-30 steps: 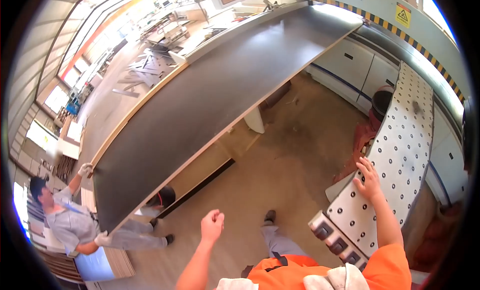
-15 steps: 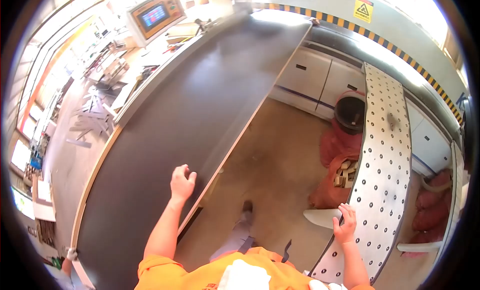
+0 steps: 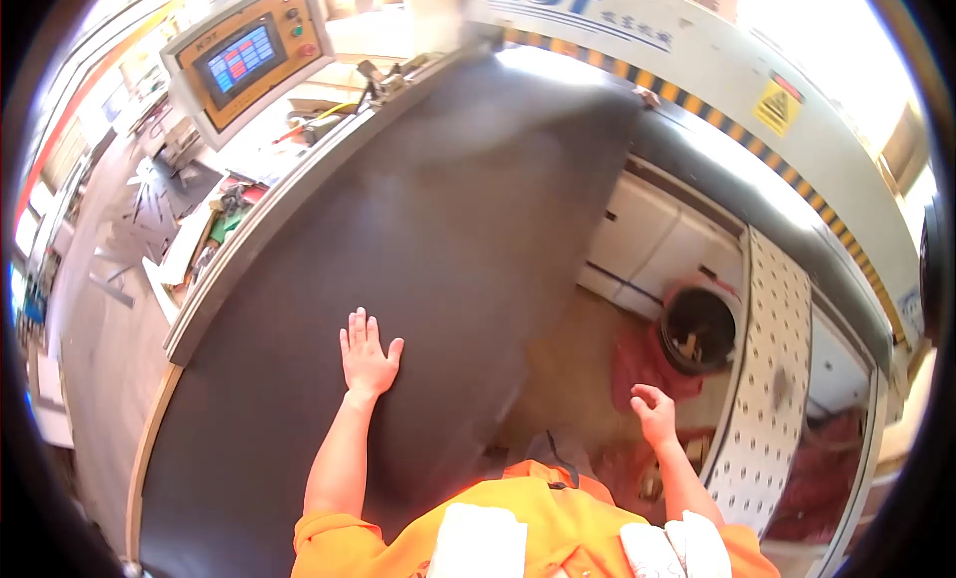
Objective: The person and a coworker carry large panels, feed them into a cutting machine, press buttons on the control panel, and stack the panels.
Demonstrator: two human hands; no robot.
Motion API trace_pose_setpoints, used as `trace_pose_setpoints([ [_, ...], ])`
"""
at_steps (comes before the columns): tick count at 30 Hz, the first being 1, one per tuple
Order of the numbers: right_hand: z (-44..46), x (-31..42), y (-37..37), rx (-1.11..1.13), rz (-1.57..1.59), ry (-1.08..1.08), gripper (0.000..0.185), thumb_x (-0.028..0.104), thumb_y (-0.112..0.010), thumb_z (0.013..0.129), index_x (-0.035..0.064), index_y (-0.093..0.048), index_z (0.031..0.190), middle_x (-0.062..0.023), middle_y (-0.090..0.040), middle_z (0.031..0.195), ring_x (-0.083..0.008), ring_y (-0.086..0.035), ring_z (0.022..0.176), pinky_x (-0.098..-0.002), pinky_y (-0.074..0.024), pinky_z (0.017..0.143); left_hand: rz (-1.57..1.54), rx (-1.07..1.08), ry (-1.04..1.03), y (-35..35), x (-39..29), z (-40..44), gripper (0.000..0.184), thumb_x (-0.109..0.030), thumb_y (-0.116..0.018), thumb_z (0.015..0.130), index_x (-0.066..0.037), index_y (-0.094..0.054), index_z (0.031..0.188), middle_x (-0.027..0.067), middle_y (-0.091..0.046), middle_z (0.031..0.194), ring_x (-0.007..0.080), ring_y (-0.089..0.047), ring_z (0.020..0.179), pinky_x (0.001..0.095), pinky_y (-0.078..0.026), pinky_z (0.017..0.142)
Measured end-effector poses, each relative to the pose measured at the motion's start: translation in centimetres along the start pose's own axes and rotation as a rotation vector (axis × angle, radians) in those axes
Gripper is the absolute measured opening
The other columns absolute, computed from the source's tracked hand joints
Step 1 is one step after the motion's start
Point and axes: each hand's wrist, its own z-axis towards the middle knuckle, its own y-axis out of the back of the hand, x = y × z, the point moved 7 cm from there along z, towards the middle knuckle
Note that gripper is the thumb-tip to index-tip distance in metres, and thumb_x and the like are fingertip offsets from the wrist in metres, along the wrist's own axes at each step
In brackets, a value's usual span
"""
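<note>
A large dark panel (image 3: 428,249) lies across the machine's left side, its far end under the machine beam. My left hand (image 3: 368,364) rests flat on the panel with its fingers stretched and thumb apart. My right hand (image 3: 652,416) hangs over the gap between the panel and the narrow dotted metal table (image 3: 765,379). Its fingers are slightly bent, with nothing in them, and it is nearest that table's left edge.
A machine beam (image 3: 637,25) with a black-and-yellow strip spans the far side. A control screen (image 3: 239,60) stands at upper left. Below the gap are a black bucket (image 3: 699,329) and reddish sacks (image 3: 637,359). A raised rail (image 3: 269,200) borders the panel's left side.
My view has moved forward, closer to the beam. My left hand has gone from loosely curled to flat on the panel. My right hand has come away from the dotted table's edge.
</note>
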Motion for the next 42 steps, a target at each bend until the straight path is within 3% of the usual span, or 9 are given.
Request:
trace_pose_setpoints([
  [4,17.7,-1.9,-0.5,0.033,0.148,-0.168,0.034,0.018,-0.067,0.093,0.0015,-0.064,0.122,-0.0077,-0.071,0.108,-0.0182,-0.067,0.094,-0.0309,-0.0537,0.08,0.009,0.042,0.134,-0.3,0.9,5.6,0.078,-0.058,-0.043,0.098,0.0,-0.038,0.15,0.0127,-0.021,0.164,0.0242,-0.013,0.154,0.044,-0.008,0.124],
  [8,38.2,-2.0,-0.7,0.126,0.351,-0.238,0.052,0.035,-0.059,0.098,0.0028,-0.052,0.138,-0.0175,-0.06,0.133,-0.0286,-0.061,0.117,-0.0397,-0.0483,0.1,0.049,-0.013,0.323,-0.1,1.3,8.9,0.074,-0.053,-0.049,0.097,0.002,-0.041,0.147,0.0129,-0.025,0.163,0.0274,-0.018,0.152,0.0438,-0.015,0.123],
  [12,58.5,-2.3,-2.1,0.291,0.548,-0.297,0.082,0.052,-0.045,0.1,-0.0037,-0.021,0.155,-0.0208,-0.028,0.16,-0.0328,-0.029,0.148,-0.0446,-0.0256,0.121,0.132,-0.186,0.649,0.2,-0.1,11.5,0.064,-0.046,-0.055,0.094,0.002,-0.051,0.136,0.0178,-0.039,0.154,0.0349,-0.034,0.144,0.0477,-0.029,0.117],
  [15,67.2,0.9,-2.7,0.28,0.612,-0.413,0.083,0.057,-0.049,0.097,0.0004,-0.028,0.154,-0.0161,-0.033,0.158,-0.0319,-0.034,0.144,-0.0418,-0.031,0.117,0.008,0.065,0.966,-1.5,0.4,12.2,0.083,-0.058,-0.034,0.1,0.001,-0.02,0.156,0.0161,-0.007,0.167,0.0285,-0.002,0.155,0.0439,-0.005,0.125],
  [26,68.2,10.3,-9.5,0.3,0.602,-0.404,0.079,0.056,-0.052,0.096,0.0022,-0.034,0.151,-0.0137,-0.037,0.156,-0.0309,-0.04,0.139,-0.0416,-0.0353,0.113,0.111,-0.037,0.986,0.4,-0.8,13.5,0.076,-0.05,-0.05,0.097,0.005,-0.036,0.147,0.018,-0.024,0.162,0.0302,-0.018,0.152,0.0455,-0.013,0.123],
  [33,66.8,11.7,-8.4,0.195,0.629,-0.408,0.074,0.056,-0.055,0.095,0.0046,-0.042,0.147,-0.0111,-0.041,0.151,-0.0296,-0.045,0.132,-0.0412,-0.0402,0.108,0.096,0.06,0.978,-1.6,0.4,13.7,0.081,-0.052,-0.045,0.098,0.007,-0.028,0.151,0.0182,-0.013,0.165,0.029,-0.007,0.154,0.0459,-0.007,0.124],
  [36,68.0,11.2,-8.1,0.153,0.646,-0.411,0.073,0.056,-0.057,0.093,0.0068,-0.043,0.146,-0.0097,-0.043,0.15,-0.029,-0.046,0.131,-0.0404,-0.0413,0.107,0.065,-0.032,0.736,1.5,2.6,21.1,0.065,-0.034,-0.061,0.092,0.002,-0.045,0.143,0.0189,-0.041,0.153,0.0341,-0.034,0.145,0.0458,-0.029,0.118],
  [38,67.5,10.5,-8.3,0.198,0.657,-0.44,0.074,0.056,-0.058,0.093,0.0078,-0.043,0.147,-0.0093,-0.043,0.15,-0.0287,-0.045,0.132,-0.0398,-0.041,0.107,0.158,-0.349,0.494,8.6,3.4,30.3,0.054,-0.023,-0.066,0.086,0.0,-0.055,0.133,0.0186,-0.055,0.137,0.0367,-0.047,0.132,0.0467,-0.038,0.11],
  [42,67.7,10.7,-8.5,0.083,0.626,-0.453,0.075,0.056,-0.058,0.093,0.0067,-0.042,0.147,-0.0092,-0.041,0.152,-0.0277,-0.043,0.133,-0.0388,-0.0388,0.108,0.334,-0.669,0.382,20.5,5.4,46.1,0.046,-0.014,-0.063,0.082,-0.003,-0.059,0.127,0.0177,-0.059,0.127,0.0357,-0.052,0.121,0.0486,-0.042,0.101],
])
